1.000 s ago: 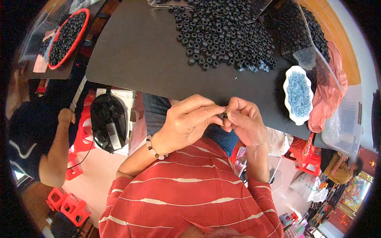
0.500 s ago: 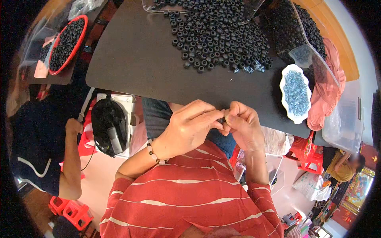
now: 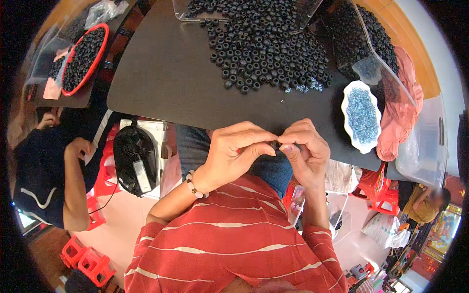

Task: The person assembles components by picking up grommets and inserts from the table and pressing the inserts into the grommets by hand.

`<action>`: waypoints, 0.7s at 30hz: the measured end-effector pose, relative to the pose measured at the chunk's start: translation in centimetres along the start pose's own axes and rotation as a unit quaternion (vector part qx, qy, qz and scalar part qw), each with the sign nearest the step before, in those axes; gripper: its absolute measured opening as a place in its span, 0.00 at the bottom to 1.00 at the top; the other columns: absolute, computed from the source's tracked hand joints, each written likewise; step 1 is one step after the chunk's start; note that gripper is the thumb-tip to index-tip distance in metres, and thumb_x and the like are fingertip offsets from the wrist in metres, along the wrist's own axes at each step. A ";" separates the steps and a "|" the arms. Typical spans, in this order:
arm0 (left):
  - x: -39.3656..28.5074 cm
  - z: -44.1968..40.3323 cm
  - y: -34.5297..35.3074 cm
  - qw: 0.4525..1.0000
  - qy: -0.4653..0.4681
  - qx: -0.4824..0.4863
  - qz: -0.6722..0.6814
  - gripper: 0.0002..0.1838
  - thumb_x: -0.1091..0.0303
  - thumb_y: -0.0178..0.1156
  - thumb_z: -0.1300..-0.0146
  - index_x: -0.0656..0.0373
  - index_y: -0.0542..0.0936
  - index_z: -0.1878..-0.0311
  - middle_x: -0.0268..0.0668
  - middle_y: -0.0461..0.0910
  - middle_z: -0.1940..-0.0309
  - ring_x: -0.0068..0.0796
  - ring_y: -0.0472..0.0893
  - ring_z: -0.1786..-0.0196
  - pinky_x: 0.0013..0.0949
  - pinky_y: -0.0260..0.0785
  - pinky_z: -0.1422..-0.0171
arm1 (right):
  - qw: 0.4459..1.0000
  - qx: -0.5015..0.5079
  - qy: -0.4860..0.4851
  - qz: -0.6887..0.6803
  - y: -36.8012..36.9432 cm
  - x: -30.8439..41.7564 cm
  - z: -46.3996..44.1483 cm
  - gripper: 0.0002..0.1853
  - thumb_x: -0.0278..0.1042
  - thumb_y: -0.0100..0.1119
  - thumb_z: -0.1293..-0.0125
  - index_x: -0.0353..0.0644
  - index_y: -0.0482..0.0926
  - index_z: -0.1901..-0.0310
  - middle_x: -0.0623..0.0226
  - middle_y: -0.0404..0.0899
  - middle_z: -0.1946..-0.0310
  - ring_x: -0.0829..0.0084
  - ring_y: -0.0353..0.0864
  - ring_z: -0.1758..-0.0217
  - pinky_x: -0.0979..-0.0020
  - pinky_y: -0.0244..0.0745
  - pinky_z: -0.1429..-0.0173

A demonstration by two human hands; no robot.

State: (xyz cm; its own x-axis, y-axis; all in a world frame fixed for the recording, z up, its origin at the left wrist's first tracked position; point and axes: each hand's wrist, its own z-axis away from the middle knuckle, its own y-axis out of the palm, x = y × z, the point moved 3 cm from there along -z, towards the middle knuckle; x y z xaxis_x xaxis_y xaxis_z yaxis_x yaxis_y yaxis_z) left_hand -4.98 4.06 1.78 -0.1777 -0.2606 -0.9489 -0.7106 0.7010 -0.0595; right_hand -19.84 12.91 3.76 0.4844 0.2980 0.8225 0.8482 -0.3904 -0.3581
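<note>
Dark bead-like piece (image 3: pixel 275 145), quantity 1, located at the meeting point of 2 hands in front of the table edge; small and largely covered by fingertips, exact form not legible. Left hand (image 3: pixel 239 149): thumb and index finger set narrow, tips on the piece. Right hand (image 3: pixel 309 151): thumb and index finger likewise narrow, pinching it from the opposite side. Dark table (image 3: pixel 161 63), bearing a broad heap of round black beads (image 3: pixel 266 56), holes visible in many; several blue-and-white patterned beads (image 3: pixel 304 89) at its near edge. Clear tray (image 3: pixel 200 20), at the far edge, black beads inside and spread out before it. White dish (image 3: pixel 364 148), scalloped rim, right of the heap — filled with tiny pale-blue beads (image 3: pixel 362 116). Clear box (image 3: pixel 372 50), beyond the dish, stocked with black beads; pink bag (image 3: pixel 405 115) beside it. Clear bin (image 3: pixel 432 146), far right, with crumpled clear plastic at its left side. Red-rimmed basket (image 3: pixel 107 38), on a separate surface at left, loaded with black beads. Black bag (image 3: pixel 126 161), lower left, open — cable and grey device (image 3: pixel 140 176) within.
</note>
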 end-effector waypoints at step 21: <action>-0.3 0.3 -0.1 1.000 0.030 0.003 0.005 0.14 0.85 0.62 0.45 0.66 0.83 0.55 0.42 0.81 0.63 0.28 0.85 0.65 0.24 0.78 0.63 | 0.858 -0.059 0.312 -0.403 2.9 -1.2 1.9 0.14 0.43 0.57 0.31 0.41 0.73 0.68 0.72 0.74 0.76 0.80 0.71 0.73 0.78 0.65 0.67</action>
State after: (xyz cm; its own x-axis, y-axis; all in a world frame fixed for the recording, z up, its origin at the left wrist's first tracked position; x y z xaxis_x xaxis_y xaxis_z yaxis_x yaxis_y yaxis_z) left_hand -4.65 4.21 1.98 -0.2248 -0.2934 -0.9292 -0.7052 0.7071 -0.0526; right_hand -17.59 13.05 0.87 -0.4896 0.0024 0.8719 0.8084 -0.3737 0.4549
